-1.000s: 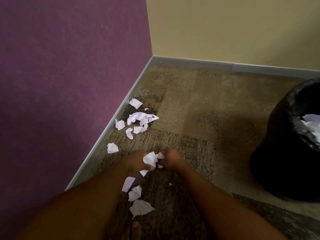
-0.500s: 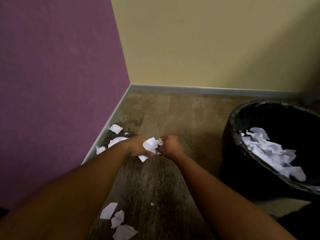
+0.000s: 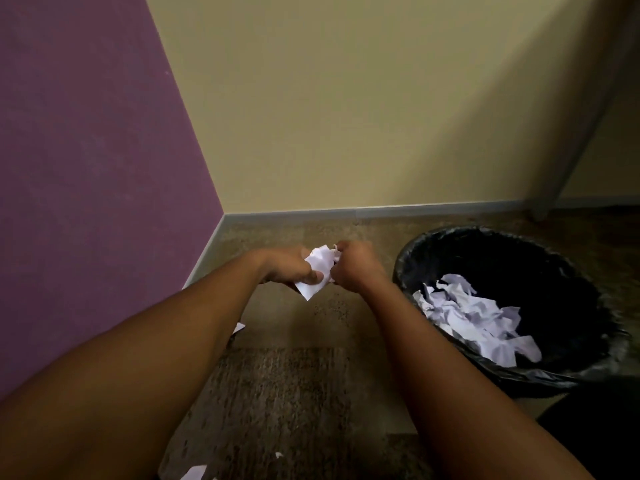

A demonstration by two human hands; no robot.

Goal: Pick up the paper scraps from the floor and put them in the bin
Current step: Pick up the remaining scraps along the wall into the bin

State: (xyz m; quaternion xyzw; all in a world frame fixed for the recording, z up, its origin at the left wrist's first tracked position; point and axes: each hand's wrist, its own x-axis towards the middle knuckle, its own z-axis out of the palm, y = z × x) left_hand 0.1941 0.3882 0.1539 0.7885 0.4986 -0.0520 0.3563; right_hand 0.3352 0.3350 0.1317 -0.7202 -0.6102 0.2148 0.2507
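Both my hands are raised above the carpet, pressed together around a bunch of white paper scraps [image 3: 317, 271]. My left hand [image 3: 287, 268] grips them from the left with the thumb over the paper, and my right hand [image 3: 353, 266] is closed on them from the right. The black bin [image 3: 415, 251], lined with a black bag, stands on the floor just right of my hands and holds a pile of white scraps [image 3: 478, 320]. A few scraps still lie on the floor: one peeks out under my left forearm [image 3: 239, 328], another at the bottom edge [image 3: 194, 473].
A purple wall [image 3: 86, 168] rises on the left and a beige wall [image 3: 346, 116] ahead, meeting in a corner with a grey baseboard [image 3: 346, 212]. Brown patterned carpet [image 3: 287, 393] covers the floor between my arms.
My hands have risen from the floor with the scraps and shifted right toward the bin. The view tilted up, so most floor scraps dropped out of sight and the bin's inside came into view.
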